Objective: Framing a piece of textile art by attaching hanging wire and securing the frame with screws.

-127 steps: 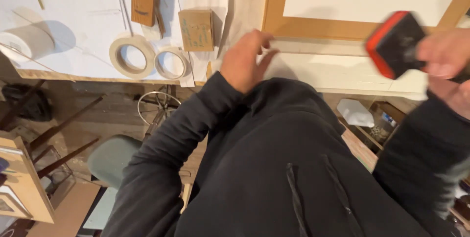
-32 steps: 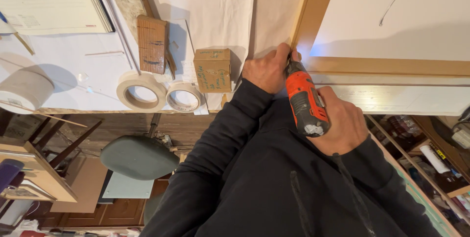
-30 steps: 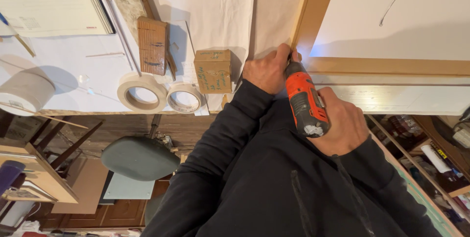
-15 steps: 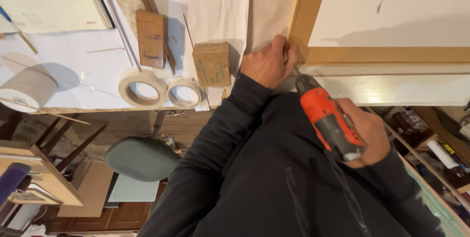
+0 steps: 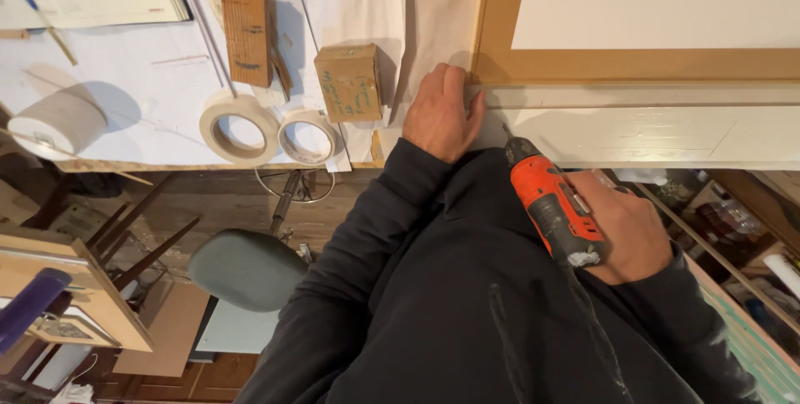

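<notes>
I stand at a white-covered worktable (image 5: 125,112) in a cluttered workshop, with a grey-green stool (image 5: 247,269) and wooden easel legs on the floor below. On the table lie two tape rings (image 5: 240,127), a white paper roll (image 5: 57,121), a small cardboard box (image 5: 349,82) whose contents I cannot see, and a wooden block (image 5: 247,23). My left hand (image 5: 442,115) presses flat, fingers spread, on the corner of the wooden frame (image 5: 633,64), which runs off the top and right edges. My right hand (image 5: 627,229) is clenched around the orange cordless driver (image 5: 552,205), its bit tip just short of the frame's white edge. My dark sleeves hide the space beneath.
</notes>
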